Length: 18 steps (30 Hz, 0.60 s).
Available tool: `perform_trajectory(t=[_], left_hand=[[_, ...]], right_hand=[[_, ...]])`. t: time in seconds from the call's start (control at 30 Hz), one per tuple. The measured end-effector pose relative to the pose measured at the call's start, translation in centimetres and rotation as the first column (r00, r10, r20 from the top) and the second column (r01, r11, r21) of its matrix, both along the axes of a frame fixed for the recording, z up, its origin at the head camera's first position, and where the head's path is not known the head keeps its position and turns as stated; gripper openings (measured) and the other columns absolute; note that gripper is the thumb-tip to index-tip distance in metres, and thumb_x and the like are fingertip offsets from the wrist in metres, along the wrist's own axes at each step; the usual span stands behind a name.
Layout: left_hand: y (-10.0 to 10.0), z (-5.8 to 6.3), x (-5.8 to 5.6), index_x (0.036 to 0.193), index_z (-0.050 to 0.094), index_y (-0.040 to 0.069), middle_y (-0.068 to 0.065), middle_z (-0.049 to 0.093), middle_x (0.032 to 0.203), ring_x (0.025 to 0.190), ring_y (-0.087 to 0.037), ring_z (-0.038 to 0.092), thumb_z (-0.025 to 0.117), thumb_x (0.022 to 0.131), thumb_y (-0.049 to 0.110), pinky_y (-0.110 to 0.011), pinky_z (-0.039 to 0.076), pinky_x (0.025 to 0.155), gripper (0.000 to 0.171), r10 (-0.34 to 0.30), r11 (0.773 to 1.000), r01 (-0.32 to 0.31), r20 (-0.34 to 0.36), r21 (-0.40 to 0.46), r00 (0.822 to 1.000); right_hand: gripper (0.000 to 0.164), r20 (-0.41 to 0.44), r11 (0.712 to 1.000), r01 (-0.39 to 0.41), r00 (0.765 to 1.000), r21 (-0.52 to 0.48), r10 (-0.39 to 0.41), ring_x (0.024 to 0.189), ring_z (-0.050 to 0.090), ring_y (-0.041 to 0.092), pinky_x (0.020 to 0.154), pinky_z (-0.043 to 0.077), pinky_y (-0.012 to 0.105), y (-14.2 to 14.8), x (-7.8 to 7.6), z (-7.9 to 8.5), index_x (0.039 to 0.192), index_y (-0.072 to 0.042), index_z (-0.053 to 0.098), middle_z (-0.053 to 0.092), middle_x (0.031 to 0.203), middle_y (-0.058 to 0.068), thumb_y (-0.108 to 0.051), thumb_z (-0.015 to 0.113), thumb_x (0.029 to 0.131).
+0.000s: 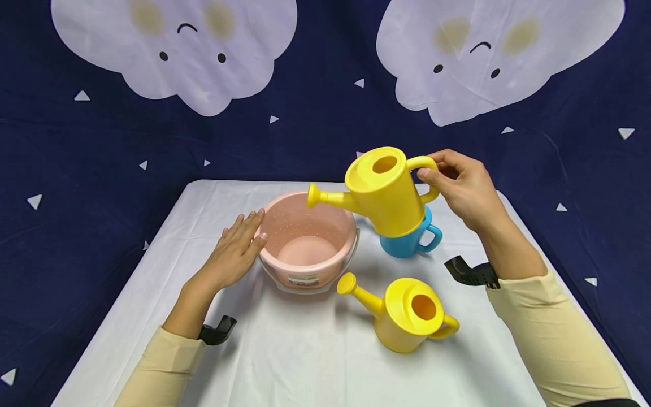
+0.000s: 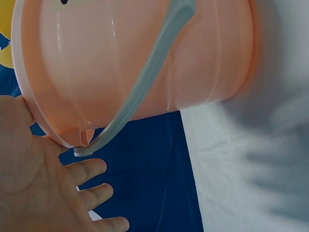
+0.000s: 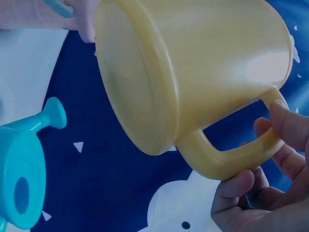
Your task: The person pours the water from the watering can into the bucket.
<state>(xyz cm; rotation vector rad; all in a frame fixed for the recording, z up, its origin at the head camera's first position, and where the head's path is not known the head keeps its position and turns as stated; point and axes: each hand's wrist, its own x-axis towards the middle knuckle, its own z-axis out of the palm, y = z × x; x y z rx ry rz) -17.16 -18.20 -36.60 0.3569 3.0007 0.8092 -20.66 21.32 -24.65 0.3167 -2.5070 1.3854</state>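
Note:
My right hand [image 1: 465,183] grips the handle of a yellow watering can [image 1: 389,198], held up in the air and tilted. Its spout reaches left over the rim of a pink bucket [image 1: 305,271]. In the right wrist view the can's flat base [image 3: 130,82] shows, with fingers and thumb around the handle. My left hand [image 1: 231,254] rests with straight fingers against the bucket's left rim. In the left wrist view the grey bucket handle [image 2: 140,92] hangs down along the bucket's side, near those fingers. Small droplets speckle the bucket's inner wall.
A second yellow watering can [image 1: 407,316] stands on the white-covered table [image 1: 285,362], in front and to the right of the bucket. Behind the raised can, partly hidden, stands a blue watering can [image 1: 402,246]. A dark blue cloth [image 1: 325,68] with clouds hangs behind the table.

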Motion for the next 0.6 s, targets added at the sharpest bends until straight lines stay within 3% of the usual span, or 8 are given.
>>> perform_trajectory(t=[0.3, 0.6], left_hand=[[-0.1, 0.0, 0.0, 0.153, 0.007, 0.028, -0.008, 0.008, 0.161, 0.149, -0.033, 0.001, 0.02, 0.1, 0.053, -0.063, 0.003, 0.115, 0.06, -0.002, 1.0, 0.002, 0.003, -0.016, 1.0], [0.0, 0.0, 0.0, 0.153, 0.007, 0.027, -0.008, 0.009, 0.161, 0.149, -0.033, 0.001, 0.021, 0.1, 0.052, -0.063, 0.004, 0.115, 0.06, -0.004, 1.0, 0.004, -0.002, -0.014, 1.0]], right_hand=[[0.037, 0.041, 0.998, 0.041, 0.998, 0.057, -0.044, 0.084, 0.049, 0.016, 0.069, 0.044, 0.02, 0.7, 0.3, -1.1, 0.111, -0.011, 0.065, 0.058, 0.088, -0.007, -0.041, 0.062, 0.089], [0.024, 0.008, 0.999, 0.029, 1.0, -0.018, -0.028, 0.071, 0.048, 0.013, 0.059, 0.041, 0.021, 1.7, 0.3, -2.1, 0.103, -0.012, 0.066, 0.056, 0.08, -0.01, -0.031, 0.065, 0.089]])
